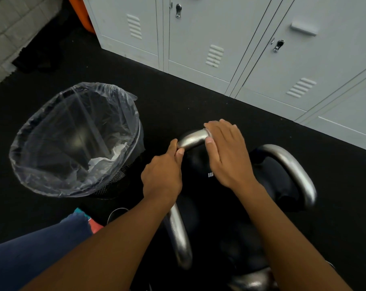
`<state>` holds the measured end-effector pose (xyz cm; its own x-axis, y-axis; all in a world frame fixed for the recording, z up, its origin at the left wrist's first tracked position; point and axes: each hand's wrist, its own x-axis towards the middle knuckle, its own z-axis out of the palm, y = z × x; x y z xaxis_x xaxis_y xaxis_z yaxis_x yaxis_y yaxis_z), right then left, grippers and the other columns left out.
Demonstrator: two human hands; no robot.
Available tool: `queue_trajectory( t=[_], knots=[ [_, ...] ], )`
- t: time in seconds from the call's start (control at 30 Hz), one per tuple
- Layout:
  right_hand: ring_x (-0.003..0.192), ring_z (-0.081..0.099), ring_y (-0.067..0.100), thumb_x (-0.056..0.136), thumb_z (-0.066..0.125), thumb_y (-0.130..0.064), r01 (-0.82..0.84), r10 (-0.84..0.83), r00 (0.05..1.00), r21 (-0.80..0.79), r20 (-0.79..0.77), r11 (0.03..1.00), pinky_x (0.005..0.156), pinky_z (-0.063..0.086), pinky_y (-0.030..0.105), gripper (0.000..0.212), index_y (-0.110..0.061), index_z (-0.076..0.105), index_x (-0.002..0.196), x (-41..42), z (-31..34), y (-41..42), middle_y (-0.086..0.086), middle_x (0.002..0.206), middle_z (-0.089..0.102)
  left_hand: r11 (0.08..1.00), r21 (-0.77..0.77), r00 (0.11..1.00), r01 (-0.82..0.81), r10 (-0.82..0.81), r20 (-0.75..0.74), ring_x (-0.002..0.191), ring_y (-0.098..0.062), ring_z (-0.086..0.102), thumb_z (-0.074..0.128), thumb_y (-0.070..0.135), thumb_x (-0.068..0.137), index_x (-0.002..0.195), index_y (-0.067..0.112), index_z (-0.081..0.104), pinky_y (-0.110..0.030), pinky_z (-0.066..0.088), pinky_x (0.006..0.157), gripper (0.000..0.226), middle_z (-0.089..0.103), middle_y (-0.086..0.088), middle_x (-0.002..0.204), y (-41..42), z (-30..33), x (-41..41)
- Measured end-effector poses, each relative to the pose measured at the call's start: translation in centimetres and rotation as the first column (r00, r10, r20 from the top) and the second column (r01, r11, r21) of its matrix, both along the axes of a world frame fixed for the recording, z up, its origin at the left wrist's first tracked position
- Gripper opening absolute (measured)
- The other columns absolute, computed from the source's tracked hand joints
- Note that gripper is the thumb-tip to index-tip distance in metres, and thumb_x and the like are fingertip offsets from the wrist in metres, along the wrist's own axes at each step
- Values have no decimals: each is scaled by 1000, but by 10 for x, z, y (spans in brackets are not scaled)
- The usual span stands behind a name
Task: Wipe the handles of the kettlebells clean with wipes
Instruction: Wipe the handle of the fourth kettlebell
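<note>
A black kettlebell point(195, 185) stands on the dark floor in front of me, its steel handle point(191, 140) curving over the top. My left hand point(163, 175) pinches the handle's left end between thumb and fingers. My right hand point(228, 156) lies over the handle's right part, fingers draped across the top and thumb underneath. A pale sliver under those fingers looks like a wipe point(207, 132); most of it is hidden by the hand.
Two more steel handles show, one to the right point(293, 164) and one near me point(180, 238). A mesh bin point(115, 183) with a clear liner and crumpled white wipes stands at the left. Grey lockers point(219, 38) line the back. My blue-clad knee point(31, 248) is at the lower left.
</note>
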<state>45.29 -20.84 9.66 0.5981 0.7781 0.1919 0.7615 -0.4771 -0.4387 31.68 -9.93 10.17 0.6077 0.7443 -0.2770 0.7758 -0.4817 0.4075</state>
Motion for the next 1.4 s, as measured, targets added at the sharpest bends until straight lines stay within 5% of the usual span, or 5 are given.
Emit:
queue_trajectory(
  t=[0.37, 0.6, 0.87, 1.13, 1.4],
  knots=[
    [160, -1, 19, 105, 33, -46, -3, 5, 997, -35, 71, 999, 130, 1, 41, 69, -11, 21, 163, -25, -18, -1, 4, 171, 19, 1000, -4, 999, 20, -20, 37, 97, -34, 66, 17, 52, 108, 142, 34, 35, -38, 36, 70, 43, 69, -8, 103, -1, 1, -1],
    [125, 51, 21, 105, 21, -56, 85, -71, 987, -91, 145, 992, 128, 7, 52, 58, -17, 61, 119, -12, 2, 28, 2, 119, 59, 1000, -7, 999, 29, -28, 47, 93, -33, 65, 18, 52, 108, 136, 32, 39, -38, 36, 68, 41, 67, -6, 97, -1, 0, -3],
    [160, -7, 22, 105, 31, -49, -7, 23, 988, -105, 155, 994, 130, -1, 42, 75, -11, 9, 165, -43, -24, -4, 4, 174, 3, 1000, -10, 999, 13, -13, 36, 95, -32, 65, 18, 52, 108, 138, 33, 38, -38, 37, 69, 41, 68, -7, 101, -1, 3, -1],
    [120, 54, 23, 105, 29, -48, -22, 29, 991, -53, 133, 998, 125, 20, 41, 51, -14, 63, 121, -19, 0, 34, 3, 117, 62, 1000, -17, 1000, 12, -12, 19, 99, -32, 65, 20, 55, 107, 145, 35, 39, -38, 37, 70, 46, 69, -7, 109, -1, 3, -4],
    [159, 6, 11, 105, 42, -16, -179, 210, 952, 151, -225, 972, 129, 14, 35, 66, -15, 13, 165, -37, -2, -5, -3, 172, 13, 908, 327, 926, 263, -333, 180, 158, -30, 7, 25, 30, 102, 163, 14, 8, -52, 25, 124, 65, 2, -12, 171, -19, 21, -1]
  ],
)
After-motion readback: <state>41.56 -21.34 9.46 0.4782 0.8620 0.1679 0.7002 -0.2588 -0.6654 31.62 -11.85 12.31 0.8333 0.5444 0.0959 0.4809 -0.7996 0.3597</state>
